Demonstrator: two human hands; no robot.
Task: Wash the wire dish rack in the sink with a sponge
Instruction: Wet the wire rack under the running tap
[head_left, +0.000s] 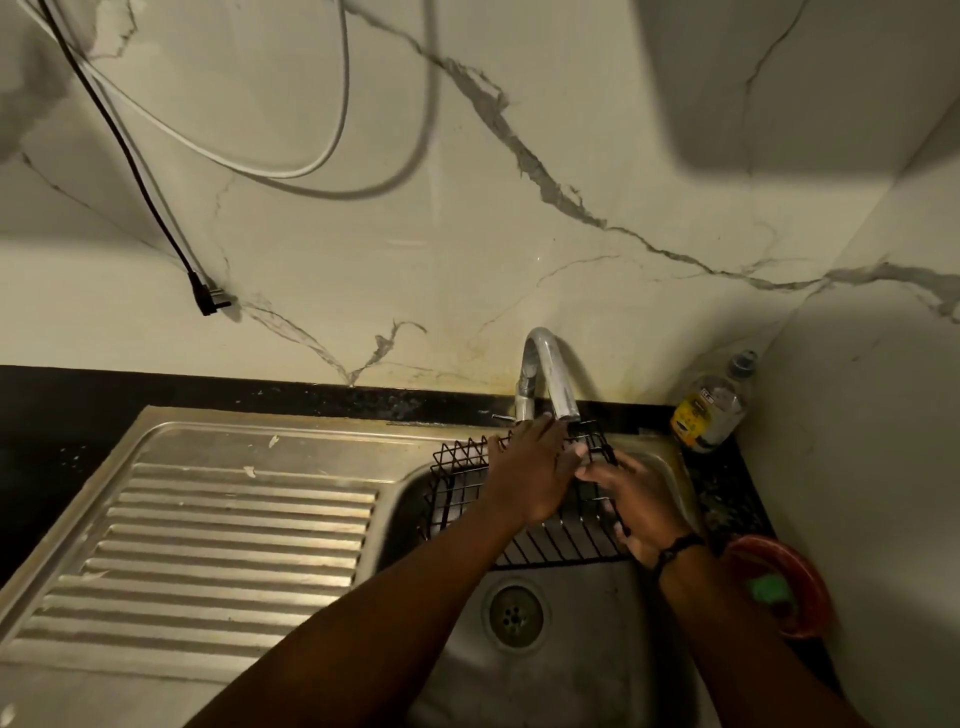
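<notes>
A black wire dish rack stands tilted in the steel sink, its far edge under the tap. My left hand lies flat over the rack's middle, fingers stretched toward the spout. My right hand grips the rack's right side, fingers curled round the wires; a dark band circles that wrist. A green sponge sits in a red bowl on the counter to the right, apart from both hands.
A ribbed steel drainboard stretches to the left of the basin. A plastic bottle stands in the back right corner. Cables and a black plug hang on the marble wall. The drain lies near the front of the basin.
</notes>
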